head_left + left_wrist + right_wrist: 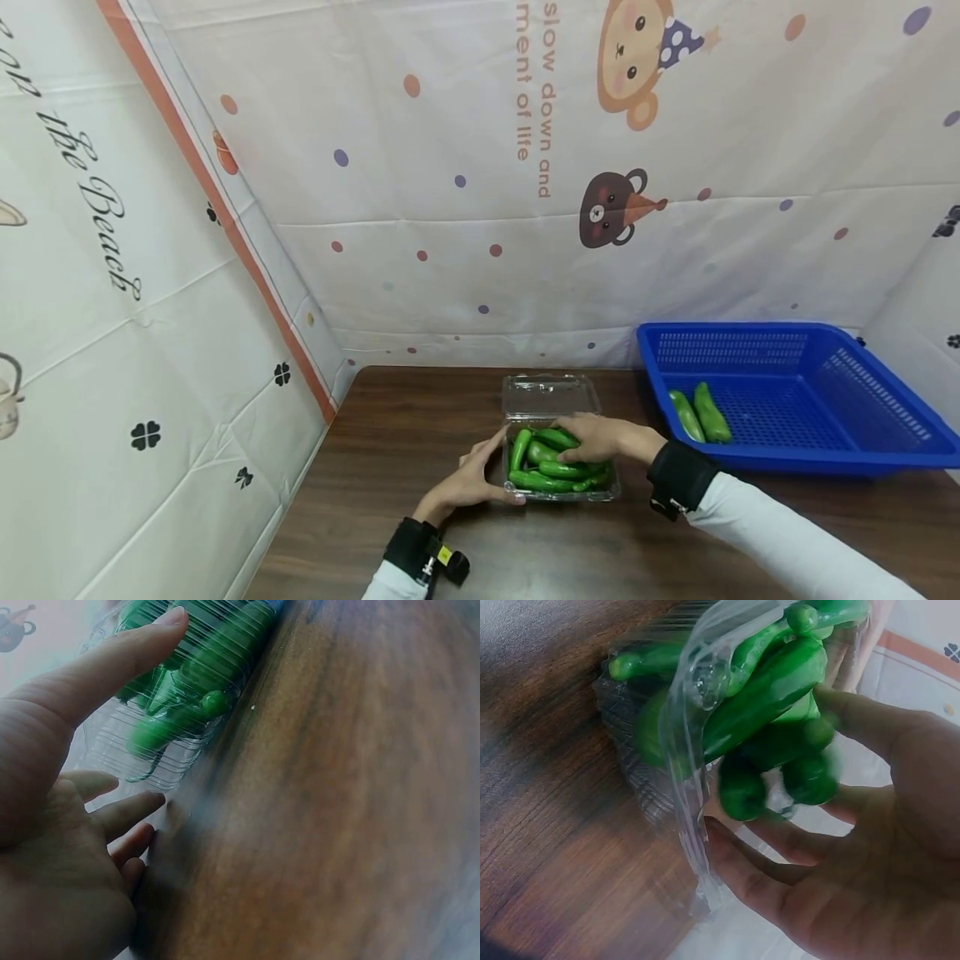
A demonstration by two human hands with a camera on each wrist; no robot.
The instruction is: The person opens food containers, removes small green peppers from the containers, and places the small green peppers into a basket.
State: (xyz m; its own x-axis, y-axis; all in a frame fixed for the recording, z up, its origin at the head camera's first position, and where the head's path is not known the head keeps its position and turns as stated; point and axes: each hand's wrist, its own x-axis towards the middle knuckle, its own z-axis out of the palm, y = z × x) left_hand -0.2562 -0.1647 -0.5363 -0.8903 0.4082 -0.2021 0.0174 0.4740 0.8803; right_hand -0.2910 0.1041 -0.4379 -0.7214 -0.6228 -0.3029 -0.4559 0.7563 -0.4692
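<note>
Near the table's middle sits a clear plastic clamshell box [558, 467], lid folded back, filled with green peppers [551, 462]. On top of them rests the right hand [600, 437], fingers relaxed and spread over the pile. Against the box's left wall lies the left hand [468, 483], fingers straight, steadying it. Well to the right on the brown table [390, 433] stands a blue basket [795, 400] with two more peppers [701, 414].
</note>
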